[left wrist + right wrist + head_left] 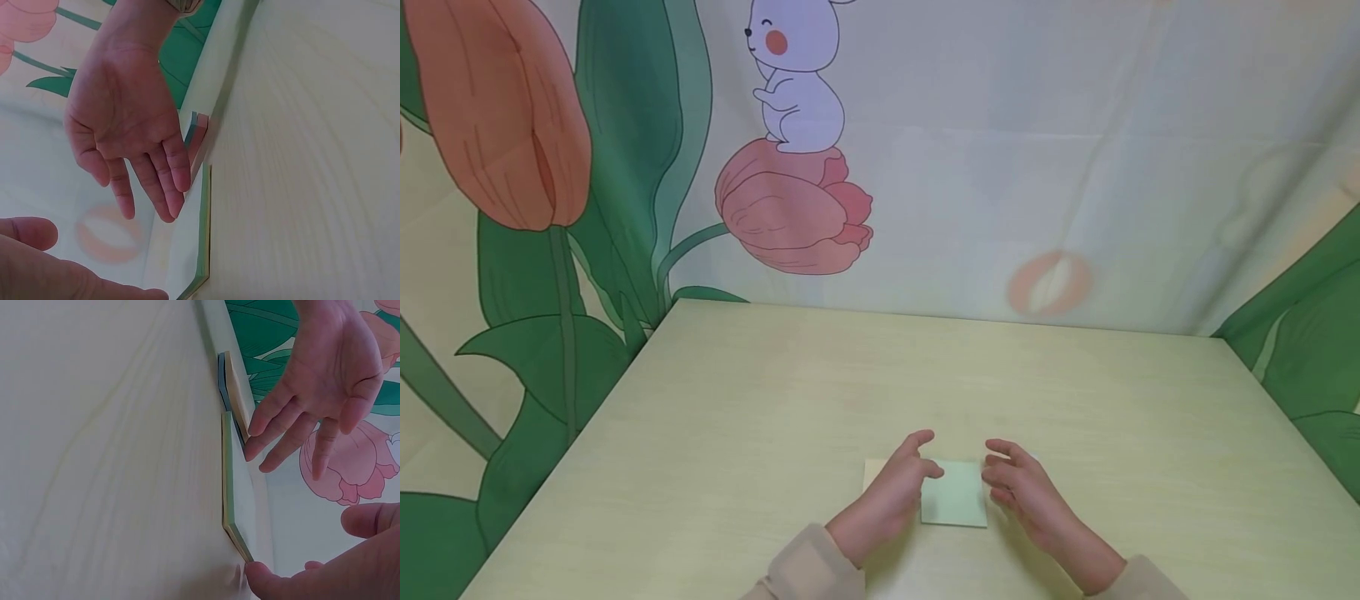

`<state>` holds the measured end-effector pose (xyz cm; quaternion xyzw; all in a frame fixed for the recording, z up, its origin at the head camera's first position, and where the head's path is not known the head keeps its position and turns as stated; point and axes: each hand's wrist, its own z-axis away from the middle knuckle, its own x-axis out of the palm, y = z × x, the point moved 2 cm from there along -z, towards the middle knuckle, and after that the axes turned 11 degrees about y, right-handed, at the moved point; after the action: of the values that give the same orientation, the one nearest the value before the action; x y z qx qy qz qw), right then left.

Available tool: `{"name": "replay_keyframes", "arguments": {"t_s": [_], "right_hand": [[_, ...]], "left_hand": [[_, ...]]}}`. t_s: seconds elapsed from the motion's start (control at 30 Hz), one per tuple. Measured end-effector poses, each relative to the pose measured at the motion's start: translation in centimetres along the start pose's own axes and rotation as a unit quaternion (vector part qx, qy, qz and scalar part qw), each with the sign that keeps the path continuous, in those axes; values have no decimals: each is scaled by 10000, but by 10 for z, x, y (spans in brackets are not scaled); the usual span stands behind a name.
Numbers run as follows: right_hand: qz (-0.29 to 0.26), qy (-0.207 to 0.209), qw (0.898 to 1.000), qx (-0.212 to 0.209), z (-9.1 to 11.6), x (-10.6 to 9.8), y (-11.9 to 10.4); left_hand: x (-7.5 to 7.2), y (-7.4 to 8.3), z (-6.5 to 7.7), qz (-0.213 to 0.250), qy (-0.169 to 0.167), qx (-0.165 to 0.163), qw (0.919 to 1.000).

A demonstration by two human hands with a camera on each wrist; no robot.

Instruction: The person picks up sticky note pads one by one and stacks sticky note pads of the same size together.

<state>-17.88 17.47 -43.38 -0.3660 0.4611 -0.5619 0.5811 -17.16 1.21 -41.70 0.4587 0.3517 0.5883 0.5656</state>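
A square pale-green note pad (953, 496) lies flat on the table between my two hands. My left hand (891, 487) hovers at its left side, fingers spread and relaxed, thumb overlapping the pad's edge in the head view. At the opposite side is my right hand (1030, 496), loosely bent, with fingertips right at the pad's edge. Neither hand holds anything. A yellowish pad (872, 471) with a blue layer below (221, 375) is partly hidden behind the left hand. Past the right hand, the left wrist view shows a pink and blue pad (197, 132), mostly covered in the head view.
The pale wooden table (700, 433) stretches out around the hands. Behind it hangs a cloth backdrop (970, 167) printed with tulips and a white rabbit, meeting the table's far edge.
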Motion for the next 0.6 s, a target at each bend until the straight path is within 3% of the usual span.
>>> {"name": "replay_keyframes", "arguments": {"t_s": [0.27, 0.6], "right_hand": [[-10, 11, 9999, 109, -1, 1, 0], [-42, -23, 9998, 181, -2, 1, 0]], "left_hand": [[0, -1, -2, 64, 141, -56, 9999], [-1, -2, -3, 128, 78, -92, 9998]]}}
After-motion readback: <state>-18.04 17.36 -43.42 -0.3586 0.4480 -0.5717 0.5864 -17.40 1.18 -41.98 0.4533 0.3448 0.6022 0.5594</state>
